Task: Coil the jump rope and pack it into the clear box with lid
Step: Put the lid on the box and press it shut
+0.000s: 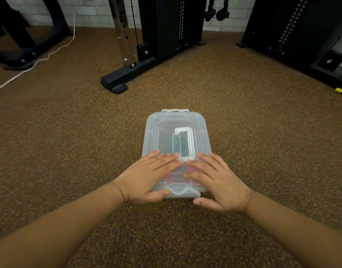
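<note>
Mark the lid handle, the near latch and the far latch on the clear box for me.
lid handle (pixel 189 141), head view, on its right bar.
near latch (pixel 182 192), head view, on its wavy front edge.
far latch (pixel 175 110), head view, on the middle of the tab.

Speckled brown floor (pixel 69 132), black gym machine frames (pixel 162 35), white cord (pixel 40 59) at left, brick wall (pixel 92 10) behind.

Jump rope (pixel 167 147) blurred beneath the frosted lid (pixel 156 130).
</note>
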A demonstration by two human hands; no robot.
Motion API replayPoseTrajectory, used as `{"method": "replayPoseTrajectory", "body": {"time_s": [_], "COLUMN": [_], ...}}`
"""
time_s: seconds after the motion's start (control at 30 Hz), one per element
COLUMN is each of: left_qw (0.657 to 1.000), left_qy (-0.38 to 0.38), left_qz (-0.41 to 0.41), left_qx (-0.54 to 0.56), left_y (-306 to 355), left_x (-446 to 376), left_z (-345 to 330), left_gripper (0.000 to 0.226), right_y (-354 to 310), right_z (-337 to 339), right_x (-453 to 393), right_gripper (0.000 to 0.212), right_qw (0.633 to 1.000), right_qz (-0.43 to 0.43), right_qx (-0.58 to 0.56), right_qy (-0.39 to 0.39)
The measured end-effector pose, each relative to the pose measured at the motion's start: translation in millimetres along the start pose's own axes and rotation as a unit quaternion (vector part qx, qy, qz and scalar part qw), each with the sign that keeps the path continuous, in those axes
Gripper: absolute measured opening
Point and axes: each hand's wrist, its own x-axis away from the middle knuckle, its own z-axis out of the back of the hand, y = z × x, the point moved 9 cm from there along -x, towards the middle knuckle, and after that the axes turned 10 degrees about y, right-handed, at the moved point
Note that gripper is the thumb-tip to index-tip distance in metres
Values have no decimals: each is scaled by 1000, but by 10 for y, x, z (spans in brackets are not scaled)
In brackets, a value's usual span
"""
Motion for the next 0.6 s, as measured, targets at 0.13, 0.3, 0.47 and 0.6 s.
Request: {"method": "replayPoseTrajectory", "body": {"time_s": [0.13, 0.3, 0.47, 0.6], "left_qw": [980, 951, 930, 939], "left_qy": [69, 101, 95, 74], "left_qz": [137, 247, 324, 312], "left_qx": [126, 158, 147, 124], "left_y": [-189, -661, -1126, -1305], "left_x": [-112, -362, -586, -881], "left_z": [168, 231, 159, 93], "left_gripper": [60, 58, 50, 55], "right_y": [71, 298, 283, 344], "right_z": [195, 70, -104, -196], "right_x": [-308, -706, -977, -1021], "right_gripper": [56, 58, 59, 60], "right_qw": [996, 977, 978, 974], "right_qz": [-69, -204, -202, -219], "right_qx": [-39, -53, -51, -52], "right_qy": [46, 8, -11, 0]}}
